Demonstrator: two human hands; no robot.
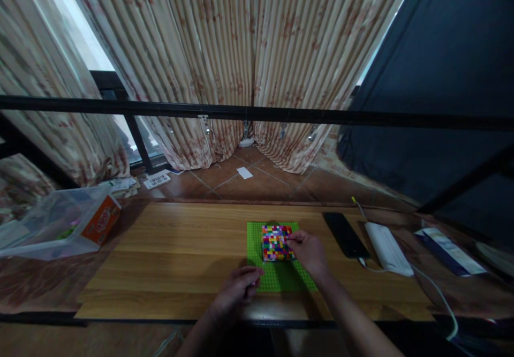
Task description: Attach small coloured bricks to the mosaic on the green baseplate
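A block of many small multicoloured toy bricks point(270, 243) sits on a bright green studded baseplate point(254, 239) lying on the wooden table. My right hand point(309, 250) reaches over the right side of the baseplate. Its thumb and fingertips are pinched together at the block's right edge; whatever lies between them is too small to make out. Left of the block and nearer to me, my left hand point(240, 285) is over the baseplate's front left corner. Its fingers are curled closed, and a tiny pinkish piece point(252, 283) shows among them.
On the wooden table point(172, 255), a black phone point(345, 234) and a white power bank point(387, 249) with cables lie to the right. At far left stands a clear plastic bin point(52, 228) with an orange label. A black rail point(225, 112) crosses before the curtains.
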